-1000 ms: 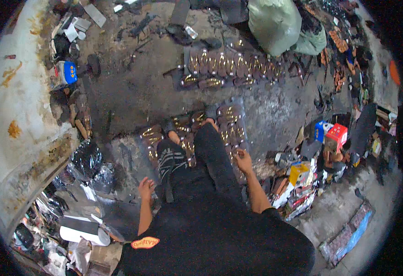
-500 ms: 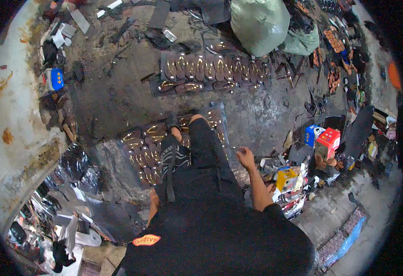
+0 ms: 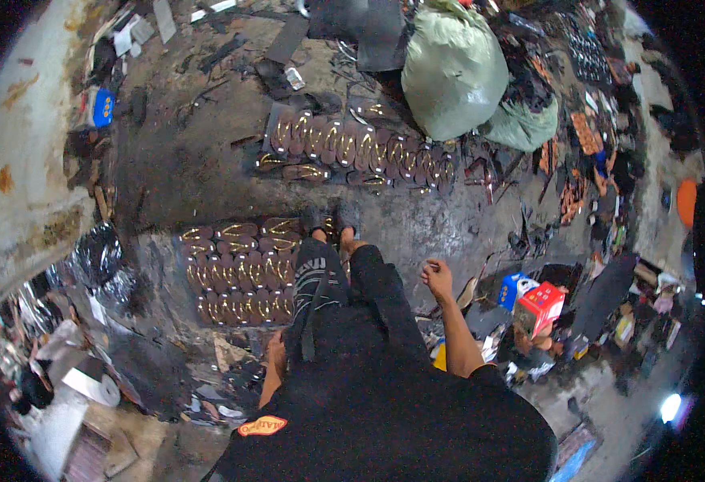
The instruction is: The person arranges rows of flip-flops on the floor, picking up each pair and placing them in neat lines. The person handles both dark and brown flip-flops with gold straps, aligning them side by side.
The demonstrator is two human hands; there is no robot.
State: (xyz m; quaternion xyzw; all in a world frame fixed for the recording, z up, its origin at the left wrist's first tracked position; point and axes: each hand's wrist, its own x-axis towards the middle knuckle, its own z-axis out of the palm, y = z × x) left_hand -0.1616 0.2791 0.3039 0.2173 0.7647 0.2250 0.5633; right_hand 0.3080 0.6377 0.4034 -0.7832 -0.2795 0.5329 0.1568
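Note:
My right hand (image 3: 437,278) hangs in the air right of my legs, its fingers curled together; whatever may be in them is too small to make out. Down beside my left thigh is my left hand (image 3: 276,350), its fingers mostly hidden against the dark trousers. Rows of brown flip-flops (image 3: 240,274) with gold straps lie on the floor just left of my legs. Farther ahead lies another batch of the same flip-flops (image 3: 344,146), in a long row with several loose ones in front. My feet (image 3: 332,233) stand at the right end of the nearer batch.
A big pale green sack (image 3: 455,76) stands beyond the far row. To the right are a red box (image 3: 541,307), a blue box (image 3: 514,290) and piled scraps. Black plastic bags (image 3: 99,257) lie at the left near a stained wall (image 3: 15,153). Offcuts litter the floor.
My view and body have shifted to the right and turned, so the nearer flip-flops now show left of my legs. My feet stand closer together. My right hand stays raised with curled fingers.

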